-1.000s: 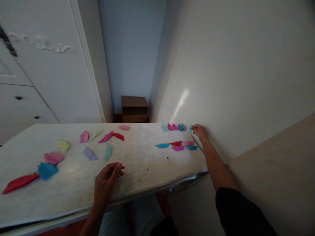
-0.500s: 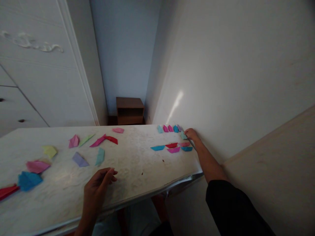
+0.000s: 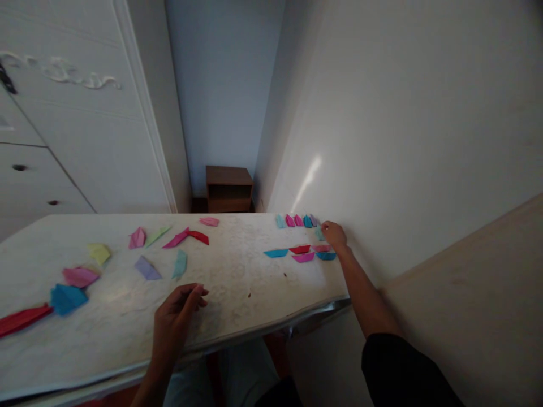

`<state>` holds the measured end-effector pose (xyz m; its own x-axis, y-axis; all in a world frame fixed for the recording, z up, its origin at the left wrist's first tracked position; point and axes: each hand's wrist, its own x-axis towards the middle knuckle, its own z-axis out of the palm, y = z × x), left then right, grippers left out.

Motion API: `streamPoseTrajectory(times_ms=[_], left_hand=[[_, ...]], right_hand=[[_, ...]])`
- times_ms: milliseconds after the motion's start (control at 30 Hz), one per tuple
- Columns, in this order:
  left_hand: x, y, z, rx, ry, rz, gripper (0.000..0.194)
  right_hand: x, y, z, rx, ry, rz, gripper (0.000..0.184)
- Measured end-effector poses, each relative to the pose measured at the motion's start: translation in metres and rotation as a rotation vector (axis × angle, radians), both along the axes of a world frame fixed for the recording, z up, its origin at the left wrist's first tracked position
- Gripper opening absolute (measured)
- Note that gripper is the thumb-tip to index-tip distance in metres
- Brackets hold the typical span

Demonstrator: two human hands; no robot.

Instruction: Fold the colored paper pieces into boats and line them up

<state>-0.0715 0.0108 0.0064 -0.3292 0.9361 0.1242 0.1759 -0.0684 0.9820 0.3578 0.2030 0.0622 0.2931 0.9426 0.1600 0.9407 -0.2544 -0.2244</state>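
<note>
At the far right end of the table, my right hand (image 3: 334, 234) pinches at a pale green folded paper piece (image 3: 319, 233) lying by the wall. Its fingertips partly cover the piece. Just left of it runs a row of small folded papers, with a pale blue one (image 3: 280, 221) at one end and a lilac one (image 3: 313, 220) at the other. Closer to me, flat boat-like papers form a staggered group, among them a red one (image 3: 300, 249) and a blue one (image 3: 276, 253). My left hand (image 3: 180, 308) hovers over the near edge, thumb against curled fingers, nothing visible in it.
Loose folded papers lie across the table's left half, including a blue one (image 3: 68, 298), a lilac one (image 3: 147, 268) and a teal one (image 3: 179, 264). A wall (image 3: 382, 141) borders the right end. Beyond the table stand a brown cabinet (image 3: 229, 176) and a white wardrobe (image 3: 85, 141).
The view has turned slightly left, so the table's things sit further right in it. My right hand stays at the pale green paper, and my left hand keeps its curled pose.
</note>
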Motion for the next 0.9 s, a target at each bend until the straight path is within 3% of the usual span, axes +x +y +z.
streamPoseTrajectory(times_ms=[133,200,300,400,500,600,700,900], left_hand=[[0.002,-0.001,0.004,0.002,-0.014,-0.01,0.036],[0.004,-0.002,0.006,0.0,-0.028,-0.014,0.035],[0.006,-0.003,0.005,0.001,-0.057,-0.024,0.034],[0.004,-0.003,-0.001,0.006,-0.035,-0.033,0.033],[-0.007,0.0,-0.006,0.005,0.161,0.031,0.029],[-0.024,0.004,-0.005,0.009,0.46,0.208,0.027],[-0.04,0.011,-0.001,-0.029,0.628,0.325,0.031],[-0.053,0.027,0.008,-0.246,0.62,0.184,0.035]], right_hand=[[-0.056,-0.043,-0.005,0.093,0.106,0.231,0.029],[-0.094,-0.072,-0.014,0.141,0.408,0.48,0.03],[-0.146,-0.115,-0.03,-0.009,0.704,0.666,0.04],[-0.181,-0.143,-0.045,-0.169,0.854,0.791,0.047],[-0.194,-0.152,-0.056,-0.183,0.936,0.77,0.051],[-0.194,-0.153,-0.061,-0.139,1.01,0.682,0.053],[-0.192,-0.154,-0.061,-0.141,1.033,0.648,0.051],[-0.191,-0.157,-0.064,-0.103,0.981,0.683,0.048]])
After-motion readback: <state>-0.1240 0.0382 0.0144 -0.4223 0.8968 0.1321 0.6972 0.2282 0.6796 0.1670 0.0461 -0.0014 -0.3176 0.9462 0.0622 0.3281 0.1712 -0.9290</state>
